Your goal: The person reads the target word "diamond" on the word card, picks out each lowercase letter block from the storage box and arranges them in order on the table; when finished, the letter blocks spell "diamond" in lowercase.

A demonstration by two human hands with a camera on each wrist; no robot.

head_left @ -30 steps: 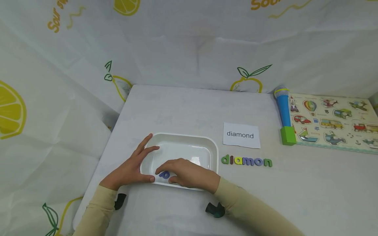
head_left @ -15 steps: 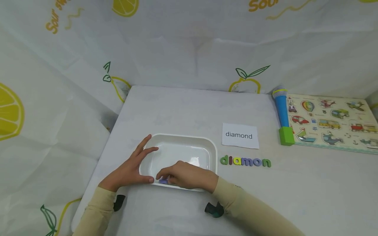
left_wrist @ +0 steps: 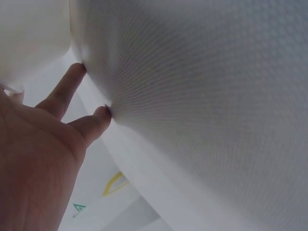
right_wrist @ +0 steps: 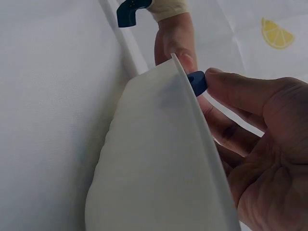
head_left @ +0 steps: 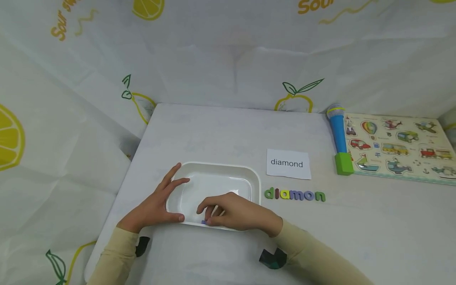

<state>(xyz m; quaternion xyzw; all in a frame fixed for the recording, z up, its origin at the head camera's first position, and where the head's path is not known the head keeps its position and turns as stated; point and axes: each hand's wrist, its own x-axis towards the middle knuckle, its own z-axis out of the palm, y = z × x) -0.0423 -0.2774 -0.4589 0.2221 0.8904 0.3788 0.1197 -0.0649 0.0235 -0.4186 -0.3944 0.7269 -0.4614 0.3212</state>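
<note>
A white tray (head_left: pixel 213 169) lies on the table. My left hand (head_left: pixel 156 206) is spread around its left end, thumb at the near rim and two fingers reaching along the far left corner. In the left wrist view, fingertips (left_wrist: pixel 102 115) of that hand touch the white surface. My right hand (head_left: pixel 235 211) is over the tray's near side and pinches a blue-purple toy letter (head_left: pixel 204 222), mostly hidden by the fingers. In the right wrist view the letter (right_wrist: pixel 197 83) shows just above the tray rim, against the thumb.
Right of the tray, a row of coloured toy letters (head_left: pixel 295 194) reads "diamon", below a white card (head_left: pixel 288 164) printed "diamond". Further right are a blue toy microphone (head_left: pixel 337 130), a green block (head_left: pixel 344 163) and a picture puzzle board (head_left: pixel 399 148).
My right hand has closed on the blue-purple letter, tipped it up at the tray's near side and shifted slightly right with it. My left hand has stayed at the tray's left end.
</note>
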